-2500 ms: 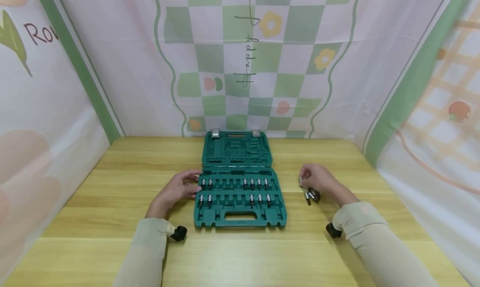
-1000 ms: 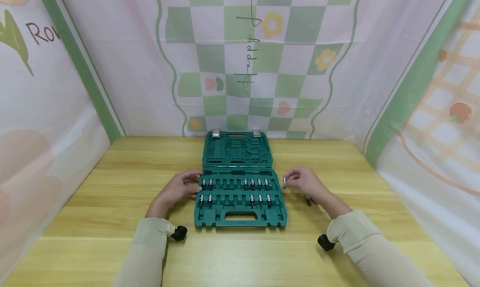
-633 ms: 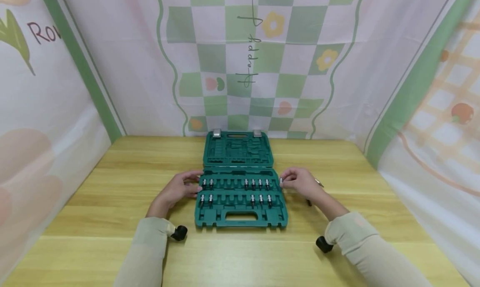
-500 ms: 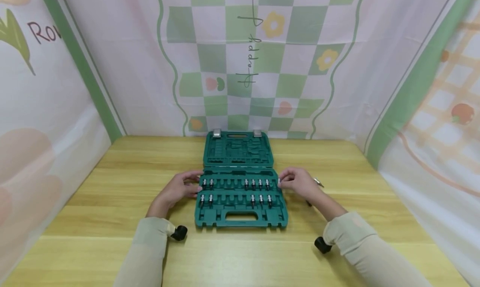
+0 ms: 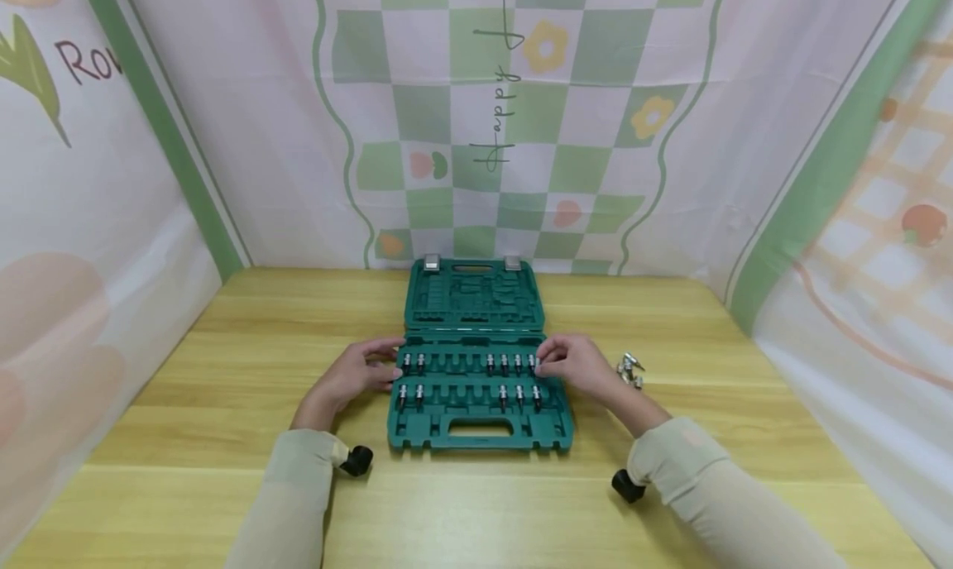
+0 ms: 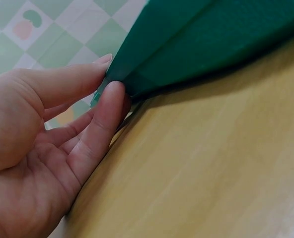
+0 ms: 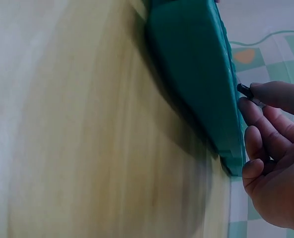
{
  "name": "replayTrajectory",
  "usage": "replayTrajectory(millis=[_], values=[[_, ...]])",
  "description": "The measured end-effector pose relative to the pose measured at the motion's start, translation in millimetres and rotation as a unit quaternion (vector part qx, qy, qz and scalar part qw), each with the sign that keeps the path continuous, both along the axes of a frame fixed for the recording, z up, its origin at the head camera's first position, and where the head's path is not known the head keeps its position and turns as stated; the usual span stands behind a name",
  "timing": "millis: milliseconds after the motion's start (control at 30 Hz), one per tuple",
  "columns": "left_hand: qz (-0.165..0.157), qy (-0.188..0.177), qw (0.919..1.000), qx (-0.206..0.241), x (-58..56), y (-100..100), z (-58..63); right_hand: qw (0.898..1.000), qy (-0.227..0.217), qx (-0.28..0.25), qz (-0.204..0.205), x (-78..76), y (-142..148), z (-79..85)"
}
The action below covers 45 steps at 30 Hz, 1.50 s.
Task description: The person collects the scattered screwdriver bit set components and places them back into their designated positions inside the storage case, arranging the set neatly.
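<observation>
A green tool case lies unfolded on the table, with several silver-and-black bit sockets standing in two rows of slots. My left hand holds the left edge of the case; in the left wrist view the thumb and fingertips meet at its corner. My right hand is over the right end of the upper row. Between its thumb and index finger it pinches a small bit socket, mostly hidden in the head view. In the right wrist view the socket's dark end points toward the case's edge.
Loose bit sockets lie in a small pile on the table right of the case, partly behind the right wrist. The case's lid leans back near the patterned cloth. Wooden table top extends in front.
My right hand has moved left from the loose pile to the upper row, carrying one bit socket. More of the pile shows now. My left hand stays at the case's edge.
</observation>
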<state>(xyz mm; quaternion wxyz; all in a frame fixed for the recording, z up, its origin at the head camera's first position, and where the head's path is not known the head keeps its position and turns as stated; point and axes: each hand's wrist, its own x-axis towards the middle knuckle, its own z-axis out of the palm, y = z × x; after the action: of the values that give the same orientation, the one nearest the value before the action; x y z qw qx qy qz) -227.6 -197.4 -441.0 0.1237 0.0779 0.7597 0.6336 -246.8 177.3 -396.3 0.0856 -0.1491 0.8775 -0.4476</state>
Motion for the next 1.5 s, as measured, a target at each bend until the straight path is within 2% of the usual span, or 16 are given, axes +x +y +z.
replayTrajectory(millis=[500, 833, 1300, 1500], values=[[-0.001, 0.006, 1.0000, 0.001, 0.7, -0.8, 0.1, 1.000, -0.001, -0.001, 0.007, 1.2, -14.6, -5.7], [0.006, -0.001, 1.0000, -0.003, 1.6, 0.7, 2.9, 1.000, 0.001, -0.007, 0.012, 5.0, -21.3, -5.4], [0.005, 0.002, 1.0000, -0.007, -0.2, 0.4, 0.4, 1.000, 0.009, -0.005, 0.025, 11.2, -33.3, -4.4], [0.007, 0.000, 1.0000, -0.005, 0.4, 0.7, 0.6, 0.999, 0.011, -0.021, 0.030, 12.2, -36.5, -7.2]])
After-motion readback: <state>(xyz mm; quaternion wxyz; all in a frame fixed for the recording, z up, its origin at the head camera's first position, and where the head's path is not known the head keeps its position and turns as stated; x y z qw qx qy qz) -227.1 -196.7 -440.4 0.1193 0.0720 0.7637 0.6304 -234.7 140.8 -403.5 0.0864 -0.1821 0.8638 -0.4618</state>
